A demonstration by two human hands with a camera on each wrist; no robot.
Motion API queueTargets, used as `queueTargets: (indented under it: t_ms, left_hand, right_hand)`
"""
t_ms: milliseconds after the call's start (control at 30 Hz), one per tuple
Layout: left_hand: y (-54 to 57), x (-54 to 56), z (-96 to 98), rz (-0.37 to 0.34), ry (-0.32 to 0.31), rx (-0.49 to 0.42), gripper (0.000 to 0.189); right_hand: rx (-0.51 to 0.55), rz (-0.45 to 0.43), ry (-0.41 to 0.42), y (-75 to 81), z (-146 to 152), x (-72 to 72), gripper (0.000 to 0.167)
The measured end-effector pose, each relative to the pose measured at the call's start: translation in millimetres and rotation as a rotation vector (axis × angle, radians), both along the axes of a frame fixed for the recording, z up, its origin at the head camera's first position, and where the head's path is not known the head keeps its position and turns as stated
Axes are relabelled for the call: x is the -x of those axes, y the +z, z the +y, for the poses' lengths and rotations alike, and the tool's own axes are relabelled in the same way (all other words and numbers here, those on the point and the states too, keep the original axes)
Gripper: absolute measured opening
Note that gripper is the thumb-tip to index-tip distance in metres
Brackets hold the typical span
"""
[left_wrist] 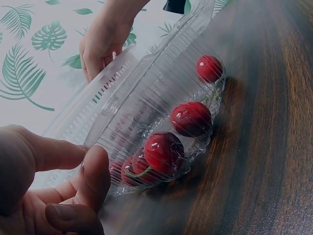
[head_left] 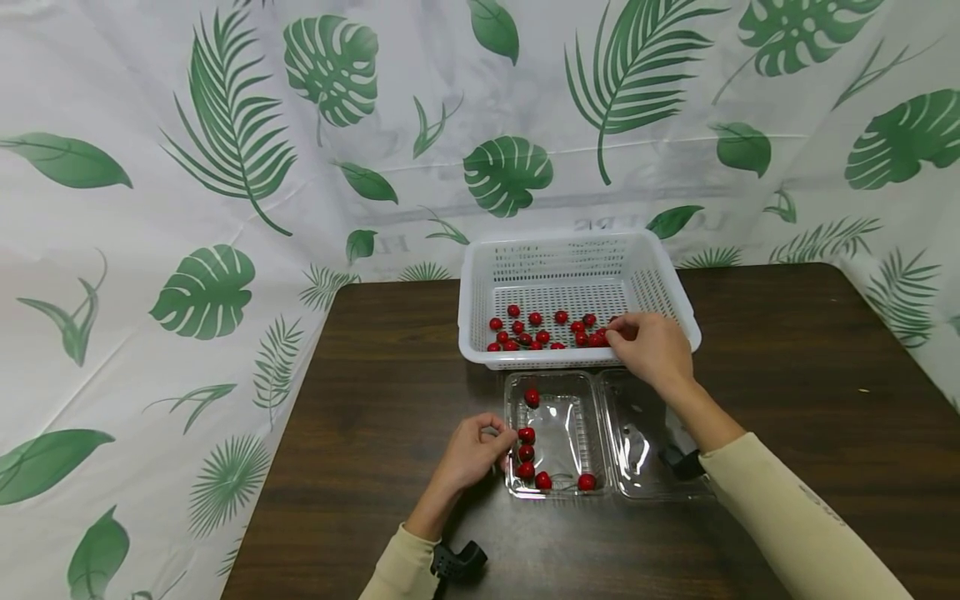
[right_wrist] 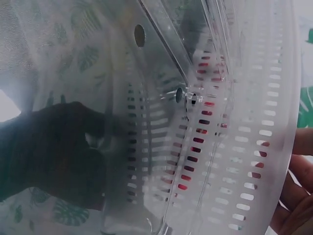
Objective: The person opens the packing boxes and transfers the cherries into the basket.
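Observation:
My left hand [head_left: 477, 450] pinches the left rim of a clear plastic clamshell box [head_left: 558, 433] between thumb and forefinger. Inside its left half are several red cherries [left_wrist: 164, 152], mostly along the left wall, one with a green stem. The box's lid [head_left: 645, 442] lies folded out flat to the right. My right hand [head_left: 654, 352] reaches over the front right rim of a white perforated basket [head_left: 577, 357]. Its bent fingertips are right at the cherries [head_left: 597, 339] there; I cannot tell whether they grip one. In the right wrist view the basket wall hides those fingertips.
More red cherries [head_left: 518, 327] lie scattered over the basket's front floor. The basket stands behind the box on a dark wooden table [head_left: 390, 400]. A white cloth [head_left: 420, 192] with green leaves hangs at the back and left. Each wrist wears a black camera mount [head_left: 459, 562].

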State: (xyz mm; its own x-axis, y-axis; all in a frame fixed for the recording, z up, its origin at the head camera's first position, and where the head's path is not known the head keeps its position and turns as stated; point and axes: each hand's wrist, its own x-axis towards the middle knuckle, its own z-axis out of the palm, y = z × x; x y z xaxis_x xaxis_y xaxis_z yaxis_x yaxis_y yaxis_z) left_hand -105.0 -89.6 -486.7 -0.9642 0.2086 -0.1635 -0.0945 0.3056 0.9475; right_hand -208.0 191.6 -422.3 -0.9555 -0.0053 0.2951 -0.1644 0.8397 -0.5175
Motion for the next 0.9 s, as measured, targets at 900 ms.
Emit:
queueTargets:
  t_ms: [900]
  left_hand:
    - [-0.6, 0.5, -1.3, -0.016, 0.004, -0.023, 0.016]
  right_hand:
    - [-0.438, -0.260, 0.904, -29.3, -62, -78.2, 0.015]
